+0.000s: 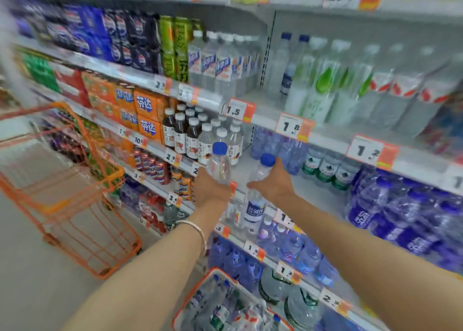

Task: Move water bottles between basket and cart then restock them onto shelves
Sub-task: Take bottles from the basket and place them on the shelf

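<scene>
In the head view, both arms reach forward toward the shelves, and each hand holds one water bottle. The left hand [213,189], with a bracelet [199,229] on its wrist, curls round the lower part of a clear bottle with a blue cap [219,164], which stands nearly upright above the fist. The right hand [276,180] grips the upper part of a second blue-capped bottle [253,211]. Its cap sticks out above the fingers, its labelled body hangs below the hand, and it tilts a little.

Both bottles are held just in front of the edge of a shelf [310,193], whose bare pale patch lies straight ahead of the hands. Beyond the left hand stand dark and clear drinks with white caps [200,132]. Beyond the right hand stand bluish bottles [280,147] and green-labelled ones [328,169].

Below the forearms, close to the person, is an orange-rimmed basket [192,295] with more bottles [220,309] lying in it. Well to the left of the left arm stands an orange wire cart [114,176]. The whole view is blurred.
</scene>
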Tool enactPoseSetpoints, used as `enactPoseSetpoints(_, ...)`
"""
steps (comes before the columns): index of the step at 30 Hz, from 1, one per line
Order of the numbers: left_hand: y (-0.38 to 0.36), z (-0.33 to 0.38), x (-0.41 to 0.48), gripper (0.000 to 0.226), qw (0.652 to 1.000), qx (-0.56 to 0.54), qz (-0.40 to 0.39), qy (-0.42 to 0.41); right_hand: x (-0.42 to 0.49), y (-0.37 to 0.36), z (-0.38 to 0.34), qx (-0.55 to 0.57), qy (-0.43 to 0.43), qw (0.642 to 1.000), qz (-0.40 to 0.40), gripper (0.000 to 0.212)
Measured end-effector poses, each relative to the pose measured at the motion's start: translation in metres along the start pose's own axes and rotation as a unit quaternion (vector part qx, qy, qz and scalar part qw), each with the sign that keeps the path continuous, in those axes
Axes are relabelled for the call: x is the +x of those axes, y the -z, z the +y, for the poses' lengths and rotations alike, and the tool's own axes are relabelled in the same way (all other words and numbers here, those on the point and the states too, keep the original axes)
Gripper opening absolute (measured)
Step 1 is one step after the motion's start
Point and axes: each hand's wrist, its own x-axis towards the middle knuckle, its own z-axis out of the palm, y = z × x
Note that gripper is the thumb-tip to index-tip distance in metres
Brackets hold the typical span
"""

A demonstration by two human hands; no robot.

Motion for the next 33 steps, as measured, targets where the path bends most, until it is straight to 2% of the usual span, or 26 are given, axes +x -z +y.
enactPoseSetpoints(4,0.015,0.057,0.001,0.07,1.0,-0.012,-0.009,-0.023,0.014,0.042,-0.045,-0.001,0.049,0.999,0.013,0.074)
enactPoseSetpoints(8,0.027,0.112,0.003,0.061,0.999,-0.013,-0.012,-0.043,0.025,0.085,-0.085,-0.005,0.076,0.997,0.026,0.064)
enactPoseSetpoints(12,0.031,0.147,0.013,0.072,0.997,-0.025,-0.017,-0.064,0.038,0.113,-0.11,-0.001,0.121,0.992,0.03,0.078)
enactPoseSetpoints(14,0.033,0.163,0.021,0.076,0.996,-0.031,-0.019,-0.078,0.046,0.122,-0.121,-0.009,0.131,0.991,0.034,0.078)
enactPoseSetpoints(17,0.034,0.186,0.043,0.085,0.993,-0.038,-0.039,-0.101,0.061,0.131,-0.136,-0.034,0.132,0.99,0.042,0.077)
enactPoseSetpoints(21,0.033,0.222,0.087,0.094,0.98,-0.013,-0.092,-0.177,0.087,0.138,-0.15,-0.062,0.122,0.988,0.067,0.085)
enactPoseSetpoints(24,0.028,0.245,0.121,0.085,0.964,0.003,-0.126,-0.236,0.104,0.142,-0.157,-0.068,0.109,0.988,0.087,0.076)
enactPoseSetpoints(27,0.015,0.26,0.159,0.081,0.952,0.021,-0.166,-0.255,0.123,0.145,-0.163,-0.058,0.093,0.988,0.106,0.068)
enactPoseSetpoints(31,-0.012,0.27,0.205,0.105,0.935,0.04,-0.214,-0.279,0.147,0.145,-0.177,-0.084,0.072,0.984,0.139,0.075)
enactPoseSetpoints(33,-0.019,0.271,0.216,0.103,0.932,0.013,-0.234,-0.275,0.155,0.147,-0.184,-0.103,0.063,0.981,0.151,0.078)
